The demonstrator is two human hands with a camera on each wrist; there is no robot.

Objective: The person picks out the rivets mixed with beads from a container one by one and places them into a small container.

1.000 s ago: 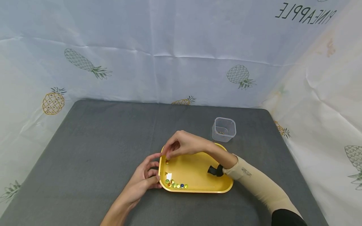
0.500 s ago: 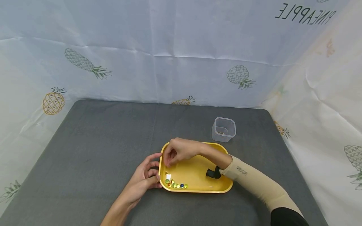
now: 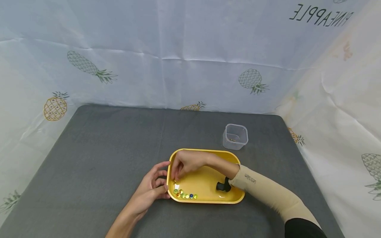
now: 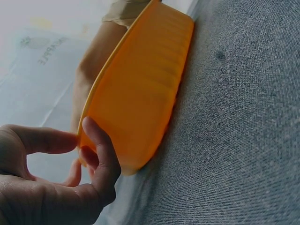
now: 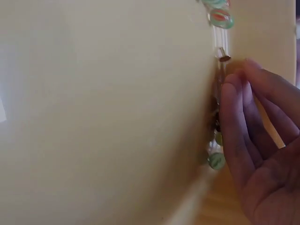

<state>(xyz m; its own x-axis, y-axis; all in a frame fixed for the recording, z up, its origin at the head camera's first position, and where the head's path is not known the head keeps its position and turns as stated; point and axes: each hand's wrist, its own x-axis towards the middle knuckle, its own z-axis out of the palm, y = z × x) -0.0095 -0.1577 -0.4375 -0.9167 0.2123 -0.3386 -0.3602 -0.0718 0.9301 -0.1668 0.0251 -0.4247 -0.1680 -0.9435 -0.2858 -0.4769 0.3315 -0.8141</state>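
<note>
My left hand (image 3: 150,185) holds the left end of a yellow tray (image 3: 205,200), its fingertips at the rim; the left wrist view has the tray's outer wall (image 4: 136,84). Inside the tray's left end is my right hand (image 3: 188,163), fingers bent and tips close together. By those fingertips, in the right wrist view, lies a small brass-coloured thumbtack (image 5: 225,58). Whether the fingers hold anything is hidden. Several glass marbles, one of them blue (image 3: 191,196), lie along the near left corner. A green marble (image 5: 216,161) sits below the right hand in its wrist view.
A clear plastic tub (image 3: 235,137) with a few small brass-coloured bits inside stands behind the tray on the grey cloth (image 3: 119,138). A black wrist strap piece (image 3: 223,185) hangs from the right wrist over the tray. White pineapple-print fabric (image 3: 190,49) walls the back and sides.
My right hand has come down and nearer along the tray's left end, towards the small brass-coloured piece there. The small piece seen under its fingertips earlier is out of sight. My left hand stays put.
</note>
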